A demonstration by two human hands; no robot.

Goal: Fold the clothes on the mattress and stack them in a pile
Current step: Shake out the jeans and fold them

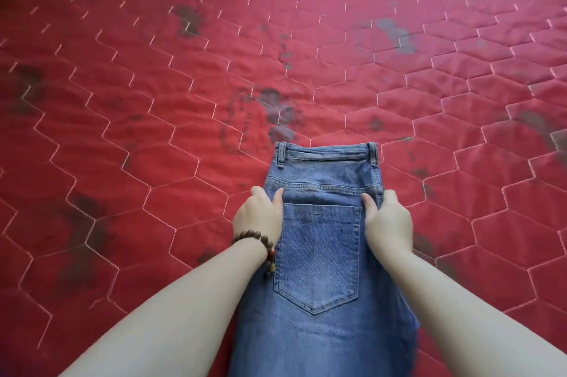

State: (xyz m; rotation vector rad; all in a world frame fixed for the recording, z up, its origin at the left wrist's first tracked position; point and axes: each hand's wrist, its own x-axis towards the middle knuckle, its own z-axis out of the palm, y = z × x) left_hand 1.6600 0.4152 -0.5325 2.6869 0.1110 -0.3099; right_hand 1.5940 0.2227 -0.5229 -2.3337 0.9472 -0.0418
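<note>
the blue jeans point(322, 241) lay on the red quilted mattress point(153, 106), folded lengthwise with the back pocket point(319, 257) up and the waistband point(326, 154) at the far end, beyond both hands. the left hand point(259, 217), a beaded bracelet point(260, 246) on its wrist, pinched the jeans' left edge with thumb on top and fingers curled underneath, and the right hand point(388, 223) gripped the opposite edge the same way. the pocket sat right between the two grips, the legs running back toward the person and out of view.
</note>
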